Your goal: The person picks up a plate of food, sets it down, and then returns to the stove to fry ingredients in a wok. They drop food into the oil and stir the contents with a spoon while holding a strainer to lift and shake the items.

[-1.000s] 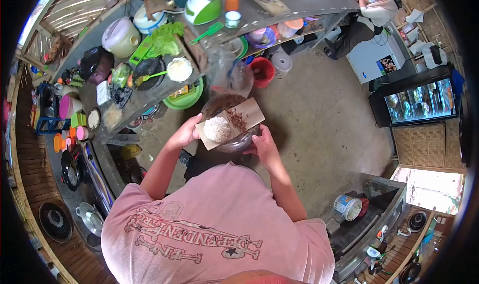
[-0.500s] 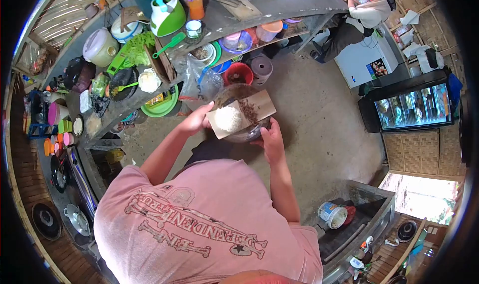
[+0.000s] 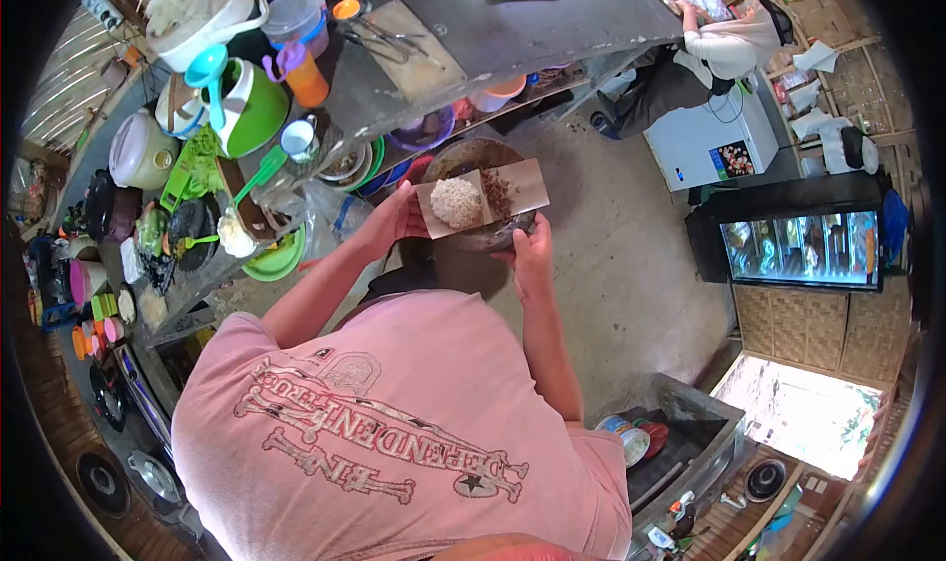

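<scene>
In front of my body I hold a round dark bowl [image 3: 475, 155] between both hands. My left hand [image 3: 394, 216] is closed on its left side, against the end of a brown paper sheet [image 3: 529, 183]. My right hand [image 3: 533, 258] grips the lower right rim, thumb on top and fingers partly hidden beneath. Across the bowl lies the paper, with a round mound of white rice [image 3: 456, 202] on its left half. Dark brown shreds [image 3: 498, 195] are heaped just right of the rice.
A grey counter [image 3: 493, 39] runs along the far side, carrying a cutting board [image 3: 409, 54], a green rice cooker [image 3: 251, 108] and an orange cup [image 3: 304, 83]. A person [image 3: 734, 44] is by the white chest freezer [image 3: 705, 137]. A glass-front fridge [image 3: 803, 241] stands right.
The view has shifted toward the counter, and the counter now appears closer. Both hands still hold the bowl, with the paper, rice and shreds on top.
</scene>
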